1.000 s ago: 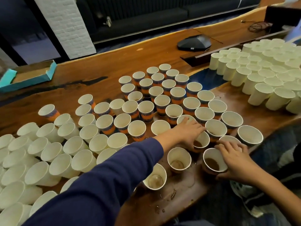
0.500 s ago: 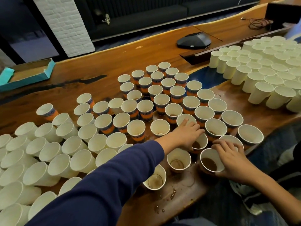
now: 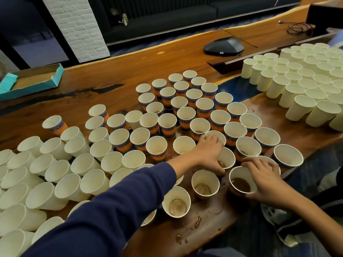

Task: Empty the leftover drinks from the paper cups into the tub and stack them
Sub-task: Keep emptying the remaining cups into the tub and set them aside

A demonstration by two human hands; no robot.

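Note:
Several orange-and-blue patterned paper cups (image 3: 167, 123) stand open-side up in the middle of the wooden table (image 3: 130, 71). My left hand (image 3: 209, 154), in a dark blue sleeve, grips the rim of a cup (image 3: 229, 156) with a little brown liquid. Just to its right, my right hand (image 3: 265, 179) wraps around a cup of brown drink (image 3: 240, 183) near the table's front edge. Two more cups with residue (image 3: 205, 184) (image 3: 177, 202) stand in front of my left arm. No tub is in view.
Plain white cups (image 3: 55, 173) crowd the left side, and another block of white cups (image 3: 306, 84) fills the right. Brown spill drops (image 3: 196, 221) lie by the front edge. At the back are a teal cardboard tray (image 3: 31, 80), a black speaker unit (image 3: 223, 45) and a cable (image 3: 298, 27).
Both hands have stayed on the same two cups. My left fingers have curled further around their cup, and my right hand has closed more over the cup of brown drink.

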